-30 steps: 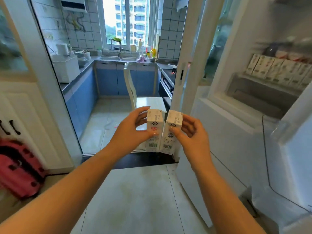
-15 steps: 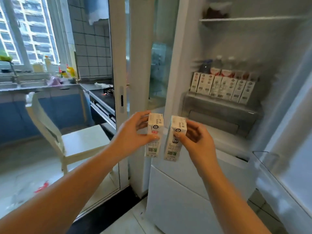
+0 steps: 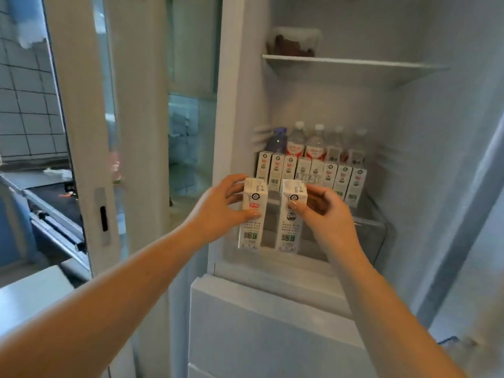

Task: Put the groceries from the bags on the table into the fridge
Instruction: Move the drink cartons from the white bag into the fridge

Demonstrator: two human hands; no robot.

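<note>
Cartons upright, apart: left hand [image 3: 218,211] clamps one carton [image 3: 252,214], right hand [image 3: 327,211] another [image 3: 291,216]; blurred, perhaps bottles [image 3: 316,143], at twelve o'clock.

2 upright cartons, left hand [image 3: 218,211] and right hand [image 3: 326,214], before open fridge [image 3: 341,99]

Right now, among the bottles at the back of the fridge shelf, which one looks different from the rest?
The leftmost bottle: it is dark blue with a blue cap, while the other bottles in that row are clear with white caps. It stands behind the row of cartons.
</note>
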